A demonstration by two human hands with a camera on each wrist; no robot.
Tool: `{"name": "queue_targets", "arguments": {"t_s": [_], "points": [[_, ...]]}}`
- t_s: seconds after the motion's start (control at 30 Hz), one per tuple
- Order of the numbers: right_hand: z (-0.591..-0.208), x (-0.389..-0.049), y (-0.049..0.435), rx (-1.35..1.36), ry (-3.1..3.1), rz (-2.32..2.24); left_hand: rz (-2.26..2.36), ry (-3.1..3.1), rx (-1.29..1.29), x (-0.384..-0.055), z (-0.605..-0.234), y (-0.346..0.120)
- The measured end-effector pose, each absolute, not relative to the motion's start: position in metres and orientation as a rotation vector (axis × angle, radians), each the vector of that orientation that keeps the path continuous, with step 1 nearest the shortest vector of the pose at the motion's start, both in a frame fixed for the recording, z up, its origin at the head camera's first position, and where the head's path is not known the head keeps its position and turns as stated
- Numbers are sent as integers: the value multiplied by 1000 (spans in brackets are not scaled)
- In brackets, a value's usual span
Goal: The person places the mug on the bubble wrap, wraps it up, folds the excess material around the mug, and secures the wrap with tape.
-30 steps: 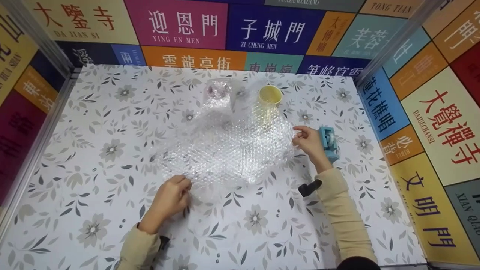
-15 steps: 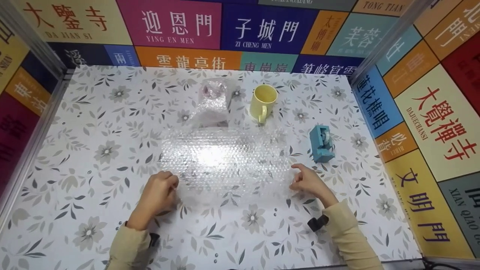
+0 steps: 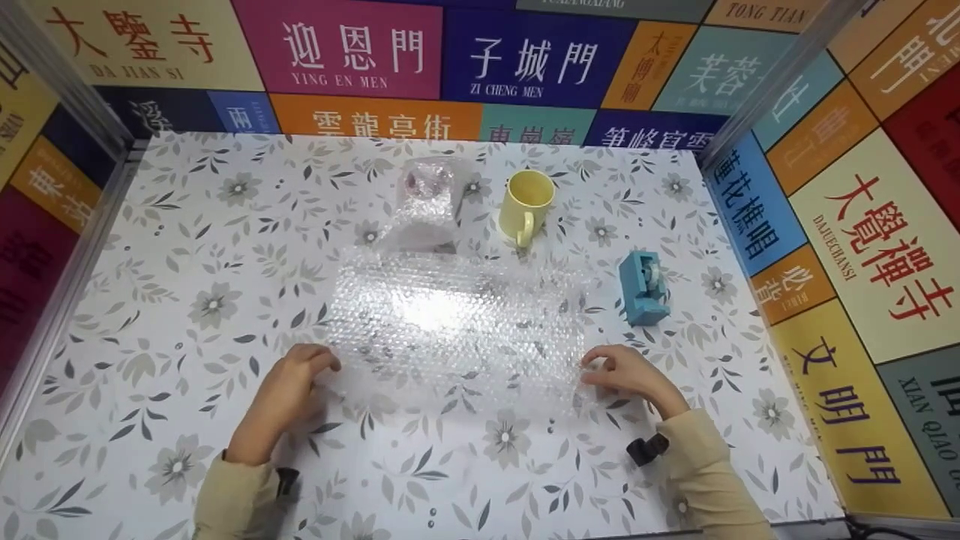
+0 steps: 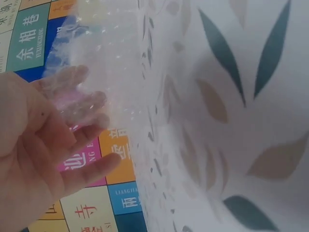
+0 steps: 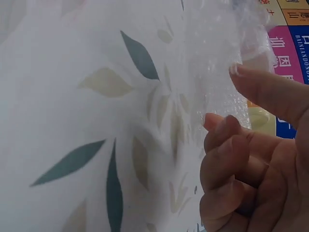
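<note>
A sheet of clear bubble wrap (image 3: 457, 337) lies spread flat on the flowered table in the head view. At its left edge is my left hand (image 3: 289, 394); in the left wrist view the fingers (image 4: 91, 137) are loosely extended, and part of the wrap (image 4: 113, 72) shows across some of them. My right hand (image 3: 626, 371) is by the right edge. There the right wrist view shows thumb and forefinger apart, the other fingers (image 5: 222, 164) loosely bent, and nothing pinched. Behind the sheet stands a yellow mug (image 3: 517, 214), upright, its handle facing me.
A bubble-wrapped pinkish object (image 3: 429, 199) stands at the back, left of the mug. A blue tape dispenser (image 3: 643, 289) sits to the right of the sheet. Panels with printed characters (image 3: 360, 52) border the table at the back and sides.
The bubble wrap has come down off the mug and now lies flat nearer to me. My right hand has moved nearer to me, and my left hand has shifted left, its fingers loosened.
</note>
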State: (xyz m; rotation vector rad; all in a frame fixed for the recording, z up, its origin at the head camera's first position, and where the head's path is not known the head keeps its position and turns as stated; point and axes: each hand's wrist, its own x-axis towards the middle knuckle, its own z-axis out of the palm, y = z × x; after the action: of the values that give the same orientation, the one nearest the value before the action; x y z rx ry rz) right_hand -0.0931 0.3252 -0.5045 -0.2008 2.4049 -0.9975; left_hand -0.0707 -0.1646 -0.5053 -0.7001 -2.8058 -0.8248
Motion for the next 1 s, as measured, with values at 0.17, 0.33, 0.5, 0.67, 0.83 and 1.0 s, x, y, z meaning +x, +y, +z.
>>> {"name": "queue_targets", "arguments": {"t_s": [0.17,0.33,0.5,0.67,0.83,1.0], "points": [[-492,-104,325,-182,2493,-952,-915,-2854,-642,-70,-489,-172],[-471,-122,318,-216,2533,-1019,-1010,-2821,-581,-81,-481,-181],[-432,-140,293,-207,2532,-1217,-1176,-2819,-598,-100,-483,-188],[-432,-170,281,-58,2492,-1313,-1331,-2843,-583,-122,-488,-194],[-448,-204,271,65,2513,-1314,-1403,-2871,-507,-138,-496,-198],[-456,-231,255,170,2477,-1377,-1441,-2883,-446,-142,-505,-199]]}}
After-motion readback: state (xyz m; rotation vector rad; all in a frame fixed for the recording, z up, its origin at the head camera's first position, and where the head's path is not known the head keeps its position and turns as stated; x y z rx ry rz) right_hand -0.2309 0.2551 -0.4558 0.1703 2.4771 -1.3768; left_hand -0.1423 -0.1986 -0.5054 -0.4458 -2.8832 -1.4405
